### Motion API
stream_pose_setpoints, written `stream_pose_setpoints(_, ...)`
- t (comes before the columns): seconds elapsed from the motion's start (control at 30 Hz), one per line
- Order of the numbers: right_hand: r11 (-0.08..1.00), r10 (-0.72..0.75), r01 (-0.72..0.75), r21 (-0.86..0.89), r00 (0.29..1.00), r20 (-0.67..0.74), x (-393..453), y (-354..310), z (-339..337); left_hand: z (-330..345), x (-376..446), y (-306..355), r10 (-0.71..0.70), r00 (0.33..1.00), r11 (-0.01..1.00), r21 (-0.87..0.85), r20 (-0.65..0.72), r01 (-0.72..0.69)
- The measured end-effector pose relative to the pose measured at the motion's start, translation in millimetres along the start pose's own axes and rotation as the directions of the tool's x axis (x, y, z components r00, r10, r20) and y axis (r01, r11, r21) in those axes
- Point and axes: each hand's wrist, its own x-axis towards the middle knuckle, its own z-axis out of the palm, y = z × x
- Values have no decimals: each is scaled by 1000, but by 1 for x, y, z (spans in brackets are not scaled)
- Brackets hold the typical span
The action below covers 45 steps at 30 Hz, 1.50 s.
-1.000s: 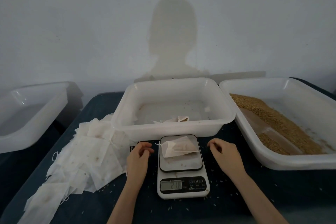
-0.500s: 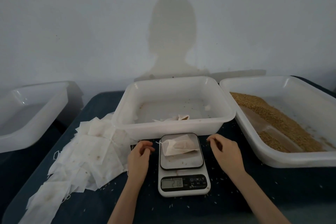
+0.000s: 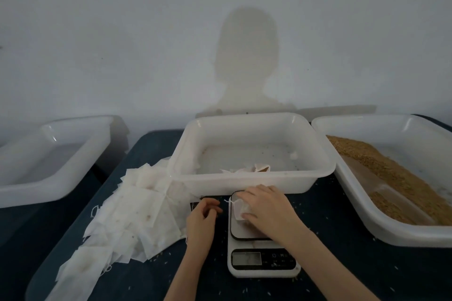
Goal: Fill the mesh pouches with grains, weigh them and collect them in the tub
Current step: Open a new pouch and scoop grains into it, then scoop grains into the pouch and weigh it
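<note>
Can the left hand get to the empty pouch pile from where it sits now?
Probably yes. The left hand rests on the dark table just right of the empty pouch pile, and nothing lies between them. The right hand is busy over the pouch on the scale, clear of that path.

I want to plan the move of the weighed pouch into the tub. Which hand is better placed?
Right. The right hand already lies on the pouch on the scale; the left hand is beside it, off the pouch.

Empty white tub (image 3: 49,168) at far left, beside the dark table (image 3: 342,264).
</note>
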Motion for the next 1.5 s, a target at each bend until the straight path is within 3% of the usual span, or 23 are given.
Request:
stream_pose_setpoints(0.13, 999, 24, -23, -45, 1000, 20, 10, 5, -5, 0, 0, 0, 5, 1000, 1000, 2, 4, -5)
stream_pose_setpoints(0.33, 932, 219, -194, 307, 974, -50, 25, 30, -44, 1, 0, 0, 18, 1000, 1000, -3, 26, -18)
stream_pose_setpoints(0.5, 879, 334, -189, 438, 899, -282, 48, 49, -82, 1, -1, 2, 17, 999, 1000, -9, 31, -16)
stream_pose_setpoints(0.6, 885, 399, -274, 375, 862, -313, 59, 66, -84, 1, -1, 2, 13, 999, 1000, -5, 32, -12)
stream_pose_setpoints(0.7, 875, 452, -381, 299, 864, -222, 63, 80, -67, 1, -1, 2, 17, 999, 1000, 4, 28, -17)
stream_pose_setpoints(0.8, 845, 517, -510, 163, 856, -6, 63, 91, -50, 0, -2, 2, 18, 999, 1000, 13, 31, -19)
stream_pose_setpoints(0.9, 821, 493, -540, 183, 834, 247, 64, 100, -46, -1, -3, 2, 17, 999, 999, 31, 30, -18)
stream_pose_setpoints(1.0, 843, 422, -533, 73, 739, 525, 69, 97, -51, -1, -4, 2, 13, 1000, 1000, 21, 24, -13)
stream_pose_setpoints(1.07, 831, 385, -545, 111, 708, 592, 71, 95, -55, -1, -4, 4, 18, 1000, 1000, 13, -2, -18)
stream_pose_setpoints(1.17, 726, 419, -607, 323, 763, 493, 69, 98, -56, -2, -6, 9, 45, 998, 999, 2, -53, -45)
stream_pose_setpoints(1.3, 836, 364, -395, 381, 919, 154, 65, 91, -55, -16, -7, 19, 123, 986, 978, 182, -115, -101)
stream_pose_setpoints(1.43, 892, 212, -195, 408, 977, 3, 54, 64, -54, -56, 3, 24, 126, 946, 903, 430, -300, 16)
stream_pose_setpoints(1.5, 915, 119, -99, 391, 993, -26, 45, 51, -54, -80, 8, 16, 137, 931, 807, 584, -338, 93)
